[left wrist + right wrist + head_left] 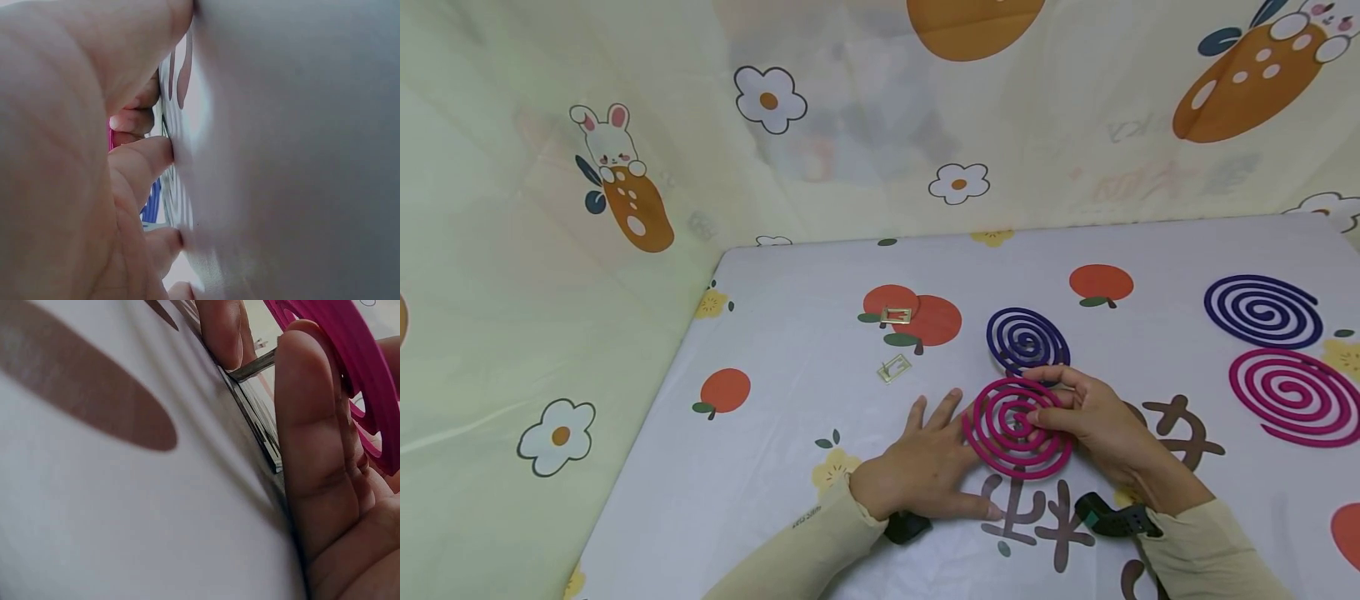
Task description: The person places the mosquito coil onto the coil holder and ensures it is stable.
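Note:
A pink mosquito coil (1019,423) is pinched between the thumb and fingers of my right hand (1105,429), raised a little over the table. Its pink rings (369,362) also cross the upper right of the right wrist view. Below the coil, a thin metal coil stand (256,365) has its base on the cloth, with a fingertip close to it. My left hand (925,467) lies palm down with spread fingers, partly behind the pink coil. Just beyond my right fingers sits a blue mosquito coil (1027,343), slightly tilted.
Two small gold-coloured metal stands, a farther one (896,316) and a nearer one (894,367), lie left of the blue coil. At the right are another blue coil (1265,312) and another pink coil (1292,388). A patterned curtain (865,150) rises behind the table.

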`<state>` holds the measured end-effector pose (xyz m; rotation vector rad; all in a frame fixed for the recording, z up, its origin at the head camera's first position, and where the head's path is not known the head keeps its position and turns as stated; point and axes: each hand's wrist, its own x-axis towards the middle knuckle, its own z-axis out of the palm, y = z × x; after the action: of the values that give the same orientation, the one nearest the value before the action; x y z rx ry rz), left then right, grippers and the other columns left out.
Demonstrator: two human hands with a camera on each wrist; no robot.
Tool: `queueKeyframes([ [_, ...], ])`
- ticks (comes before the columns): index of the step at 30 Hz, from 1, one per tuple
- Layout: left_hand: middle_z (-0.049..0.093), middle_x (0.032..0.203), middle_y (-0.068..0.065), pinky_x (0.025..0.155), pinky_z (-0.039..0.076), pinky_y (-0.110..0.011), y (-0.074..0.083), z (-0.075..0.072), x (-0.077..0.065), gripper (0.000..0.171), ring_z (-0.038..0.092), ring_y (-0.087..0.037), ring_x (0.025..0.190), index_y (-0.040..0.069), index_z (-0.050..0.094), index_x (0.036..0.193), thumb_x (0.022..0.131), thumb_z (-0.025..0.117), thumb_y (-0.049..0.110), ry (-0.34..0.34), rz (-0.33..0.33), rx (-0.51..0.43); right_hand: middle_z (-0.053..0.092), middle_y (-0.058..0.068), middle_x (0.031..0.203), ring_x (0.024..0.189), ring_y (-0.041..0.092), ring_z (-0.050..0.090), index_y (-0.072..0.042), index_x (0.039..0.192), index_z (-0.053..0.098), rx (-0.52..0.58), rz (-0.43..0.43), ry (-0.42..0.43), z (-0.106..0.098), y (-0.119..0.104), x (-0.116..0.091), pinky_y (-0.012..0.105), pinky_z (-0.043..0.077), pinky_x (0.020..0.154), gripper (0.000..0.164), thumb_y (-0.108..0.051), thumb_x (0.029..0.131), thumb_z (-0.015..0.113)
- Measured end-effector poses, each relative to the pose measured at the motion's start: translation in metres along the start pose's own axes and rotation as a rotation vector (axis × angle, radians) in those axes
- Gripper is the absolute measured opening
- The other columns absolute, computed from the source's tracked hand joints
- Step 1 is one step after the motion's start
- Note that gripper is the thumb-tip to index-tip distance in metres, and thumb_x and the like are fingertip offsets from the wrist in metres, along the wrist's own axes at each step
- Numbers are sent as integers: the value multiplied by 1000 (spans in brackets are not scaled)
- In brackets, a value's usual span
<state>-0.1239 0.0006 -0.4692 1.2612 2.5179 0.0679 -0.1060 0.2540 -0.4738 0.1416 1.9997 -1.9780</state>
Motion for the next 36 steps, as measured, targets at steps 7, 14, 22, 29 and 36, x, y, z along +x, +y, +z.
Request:
queueKeyframes([
  [7, 12, 176, 2, 123, 13, -68, 0, 0, 0, 96, 3, -34, 162, 42, 17, 166, 89, 60, 78, 1, -1, 3, 77, 9, 99, 81, 20, 76, 3, 150, 40, 8, -9, -12, -1, 1, 0, 28, 61, 83, 64, -6, 97, 73],
  [14, 11, 176, 2, 123, 14, -68, 0, 1, 0, 95, 3, -34, 162, 42, 17, 166, 89, 59, 78, 5, -2, 7, 77, 9, 99, 81, 20, 76, 3, 150, 40, 9, -4, -11, -1, 1, 0, 28, 61, 83, 64, -6, 97, 73],
  [22, 11, 176, 2, 123, 13, -68, 0, 1, 1, 95, 2, -33, 162, 43, 17, 166, 88, 60, 78, -1, -4, 2, 77, 10, 99, 81, 21, 76, 3, 151, 39, 25, 4, -26, -1, 1, 0, 28, 61, 84, 64, -5, 97, 72],
  [29, 11, 176, 2, 123, 13, -68, 0, 1, 1, 95, 2, -33, 162, 44, 17, 166, 88, 60, 78, -3, -6, -7, 77, 10, 100, 80, 21, 76, 3, 148, 41, 37, -5, -36, -1, 1, -1, 28, 61, 85, 60, -3, 96, 72],
  [36, 11, 176, 3, 123, 13, -68, 0, 1, 1, 96, 2, -33, 162, 43, 17, 166, 88, 60, 78, -3, -8, -12, 76, 11, 99, 80, 22, 76, 4, 148, 40, 40, -10, -43, -1, 0, -1, 29, 61, 85, 61, -2, 96, 71],
])
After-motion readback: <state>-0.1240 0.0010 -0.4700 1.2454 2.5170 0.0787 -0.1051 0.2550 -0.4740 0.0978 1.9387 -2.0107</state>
